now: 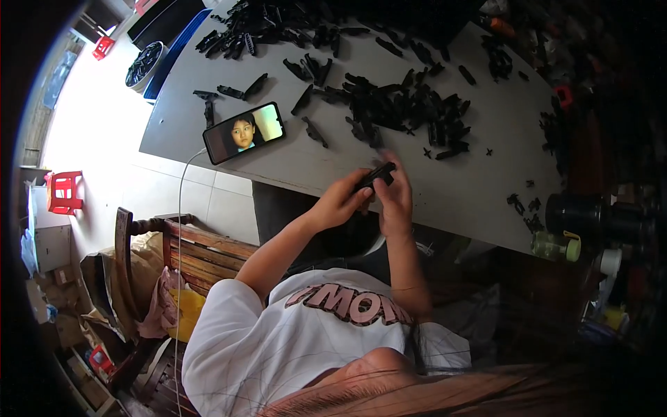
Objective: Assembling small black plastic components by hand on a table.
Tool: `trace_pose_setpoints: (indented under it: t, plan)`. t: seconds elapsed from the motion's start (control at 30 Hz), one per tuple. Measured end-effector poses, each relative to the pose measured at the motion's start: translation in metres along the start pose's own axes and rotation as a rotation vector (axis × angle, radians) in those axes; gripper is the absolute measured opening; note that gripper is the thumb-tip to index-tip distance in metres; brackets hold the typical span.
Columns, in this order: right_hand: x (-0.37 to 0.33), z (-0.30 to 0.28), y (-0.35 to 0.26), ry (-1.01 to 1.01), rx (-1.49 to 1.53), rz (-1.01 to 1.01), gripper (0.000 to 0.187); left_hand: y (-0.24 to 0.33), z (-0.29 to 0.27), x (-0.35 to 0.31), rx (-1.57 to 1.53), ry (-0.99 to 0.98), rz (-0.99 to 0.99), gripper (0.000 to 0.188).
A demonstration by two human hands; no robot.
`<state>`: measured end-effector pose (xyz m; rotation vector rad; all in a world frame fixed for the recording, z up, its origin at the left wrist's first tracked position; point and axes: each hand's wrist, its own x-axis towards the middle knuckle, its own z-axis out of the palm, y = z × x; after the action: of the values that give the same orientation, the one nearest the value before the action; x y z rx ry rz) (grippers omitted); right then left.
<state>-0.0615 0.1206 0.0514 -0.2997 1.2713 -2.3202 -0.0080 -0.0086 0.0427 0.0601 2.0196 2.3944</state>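
Just over the table's near edge, both my hands meet at one small, elongated black plastic part. My left hand is closed around its near-left end, with thumb and fingers pinching it. Against its right end presses my right hand, the thumb on the part and the longer fingers reaching up behind it, somewhat blurred. Beyond my fingers lies a loose heap of similar black plastic parts on the grey table.
A phone showing a video lies left of my hands, its white cable hanging off the table. A larger pile of black parts covers the far side. Bottles stand at the right edge. A wooden bench is at my left.
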Motion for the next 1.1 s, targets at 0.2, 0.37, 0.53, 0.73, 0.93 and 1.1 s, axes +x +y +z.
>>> trace_pose_setpoints:
  t: [0.2, 0.37, 0.53, 0.73, 0.93, 1.1]
  plan:
    - [-0.003, -0.007, 0.006, 0.026, 0.006, -0.042, 0.022, 0.005, 0.002, -0.009, 0.252, 0.003, -0.059, 0.028]
    - [0.022, -0.089, -0.023, 0.447, -0.982, -0.323, 0.024, -0.001, -0.058, 0.011, 1.12, 0.435, 0.168, 0.031]
    - [0.042, -0.118, -0.053, 0.388, -1.876, -0.22, 0.023, 0.006, -0.08, 0.017, 1.37, 0.403, -0.032, 0.029]
    - [0.037, -0.119, -0.052, 0.223, -2.028, -0.375, 0.02, -0.011, -0.079, 0.012, 1.216, 0.416, 0.011, 0.026]
    - [0.016, -0.055, -0.023, 0.123, -0.481, -0.067, 0.02, -0.012, -0.048, 0.009, 0.284, 0.34, -0.069, 0.021]
    - [0.01, -0.014, -0.008, 0.013, -0.166, 0.087, 0.019, -0.009, -0.027, 0.007, -0.09, 0.31, -0.148, 0.03]
